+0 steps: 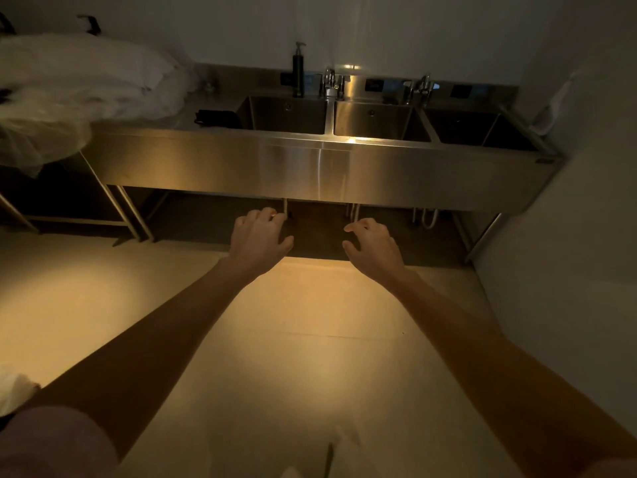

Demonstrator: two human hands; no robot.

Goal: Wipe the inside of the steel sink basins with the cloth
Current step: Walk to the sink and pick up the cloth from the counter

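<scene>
Before the steel sink (320, 167), left hand (258, 239) and right hand (374, 248) hover empty, fingers loosely spread.

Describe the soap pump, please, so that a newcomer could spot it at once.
Find the long steel sink with three basins against the back wall. On its rear ledge, behind the left basin, stands the soap pump, just left of the first faucet. It is the only tall, dark, slim bottle there; the faucets are shiny metal.
</scene>
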